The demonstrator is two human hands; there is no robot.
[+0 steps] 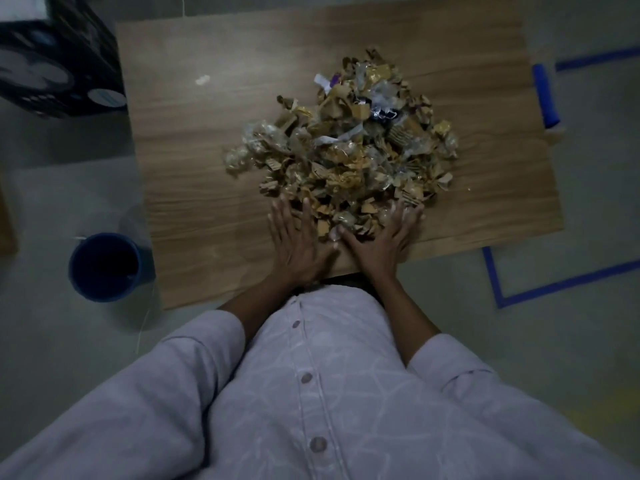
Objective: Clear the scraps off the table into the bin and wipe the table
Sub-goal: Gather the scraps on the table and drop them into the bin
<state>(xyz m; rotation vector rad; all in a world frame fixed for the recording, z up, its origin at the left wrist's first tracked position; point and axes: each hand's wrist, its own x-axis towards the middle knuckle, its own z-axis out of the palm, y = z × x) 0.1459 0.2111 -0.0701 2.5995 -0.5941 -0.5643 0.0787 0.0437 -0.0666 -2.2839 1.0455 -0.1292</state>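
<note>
A person leans over a wooden worktop (194, 188), seen from above. A loose heap of scraps (346, 150) sits just right of the worktop's middle: torn brown card, crumpled gold foil, clear film and a few white strips. One small white scrap (202, 79) lies well apart, toward the far left.

Both hands rest palm down at the near edge of the heap. The left hand (296, 244) and the right hand (382, 239) have straight, spread fingers whose tips touch the nearest scraps. Neither holds anything.

The heap looks very light, springy and unconnected, so it would likely scatter and slide rather than lift as one mass. The film and foil look slippery. Cupping both hands around opposite sides of the heap, or sweeping it, seems the surest hold.

A dark blue bin (140, 268) stands on the floor just off the worktop's near left corner. A blue roll-shaped object (547, 95) lies at the right edge; whether it is a cloth is unclear.
</note>
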